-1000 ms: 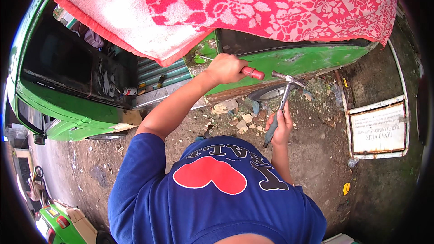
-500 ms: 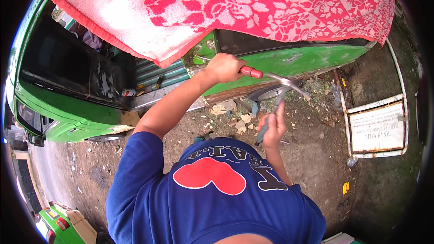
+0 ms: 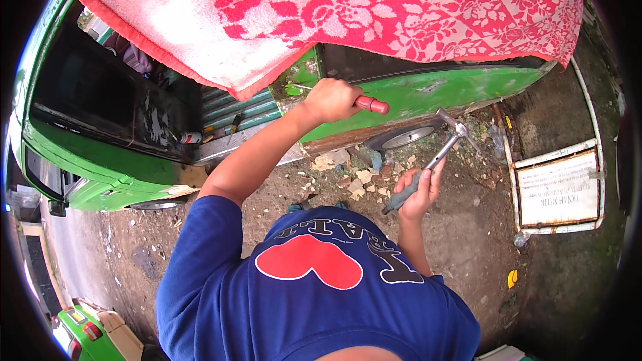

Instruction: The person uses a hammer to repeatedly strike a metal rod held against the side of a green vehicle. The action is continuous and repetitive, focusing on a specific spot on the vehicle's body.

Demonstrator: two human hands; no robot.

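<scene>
The left hand (image 3: 334,100) is found clamped around a red-handled tool (image 3: 372,105), taken here as the reference point; its butt faces right and its thin metal shaft projects from the left of the fist toward the chipped corner (image 3: 292,81) of a green vehicle body. Whether the tip bears on that corner cannot be confirmed. The right hand (image 3: 420,195), to the right of the tool and nearer the wearer, is closed on the grey grip of a hammer (image 3: 440,155), thumb and fingers wrapped about it. Change noted: half a second ago the hammer head, blurred, was close by the tool's butt; it is now swung off to the right and well apart from it, while the left hand and tool show no appreciable shift. In my judgement this is the interval between blows, with the tool held steady as the struck piece. Beyond the tool, a red and white floral cloth (image 3: 401,3) drapes over the body; right of it runs a green side panel (image 3: 435,90); below and to its right are a wheel (image 3: 406,137) and pale broken flakes (image 3: 363,176) on the ground; farther right stands a white framed sign (image 3: 557,190).
</scene>
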